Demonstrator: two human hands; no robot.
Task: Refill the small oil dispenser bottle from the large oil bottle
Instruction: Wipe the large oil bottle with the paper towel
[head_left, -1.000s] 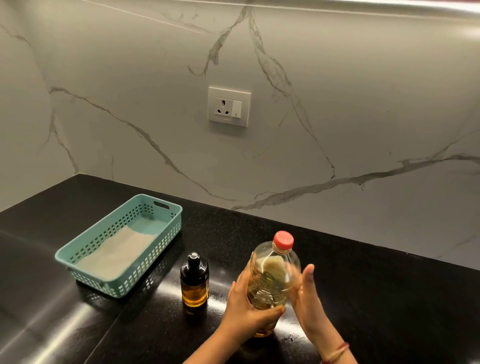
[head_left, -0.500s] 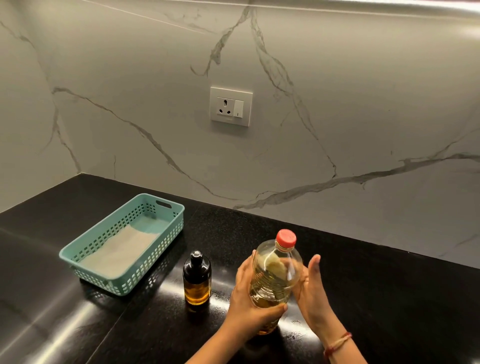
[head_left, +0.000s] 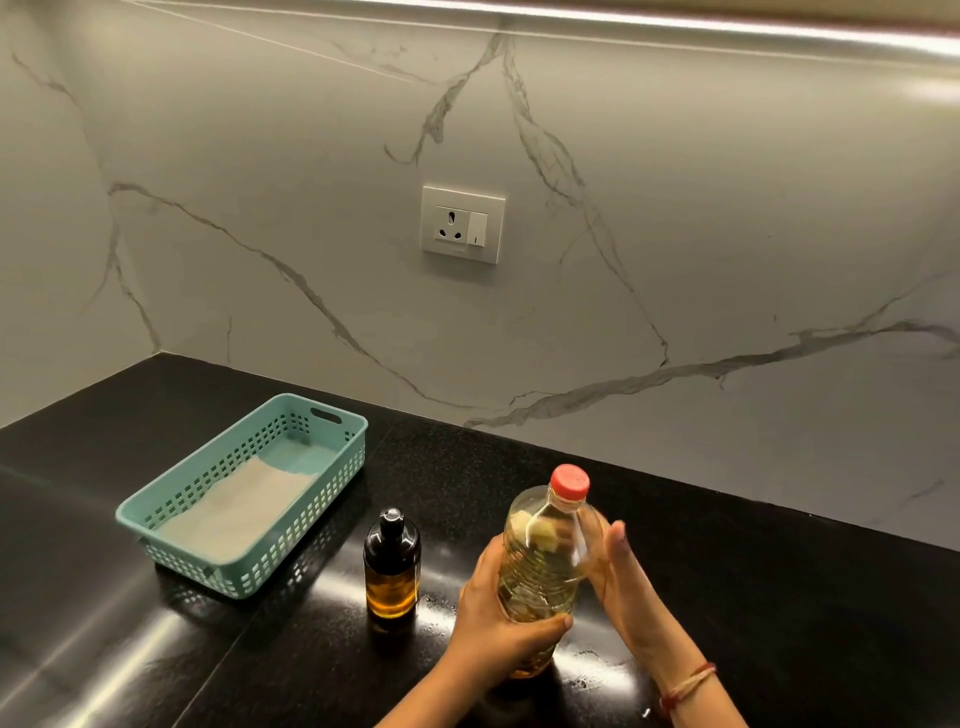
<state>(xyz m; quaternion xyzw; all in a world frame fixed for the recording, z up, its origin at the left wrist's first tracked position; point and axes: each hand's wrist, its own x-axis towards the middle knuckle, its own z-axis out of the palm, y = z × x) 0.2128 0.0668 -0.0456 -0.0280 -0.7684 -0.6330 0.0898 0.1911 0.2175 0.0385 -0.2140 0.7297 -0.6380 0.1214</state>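
Observation:
The large clear oil bottle (head_left: 545, 561) with a red cap stands upright on the black counter (head_left: 753, 597), holding yellow oil. My left hand (head_left: 498, 629) grips its lower body, thumb across the front. My right hand (head_left: 623, 587) lies against the bottle's right side with straight fingers. The small dark amber dispenser bottle (head_left: 392, 564) with a black top stands just left of the big bottle, apart from both hands, partly filled with oil.
A teal perforated plastic basket (head_left: 332, 421) with a pale liner sits at the left of the counter. A marble backsplash with a wall socket (head_left: 462, 224) rises behind. Glossy reflections show on the counter near the bottles.
Both hands and the large bottle stay in almost the same place; the right hand's fingers shifted slightly along the bottle's side. The small bottle has not moved.

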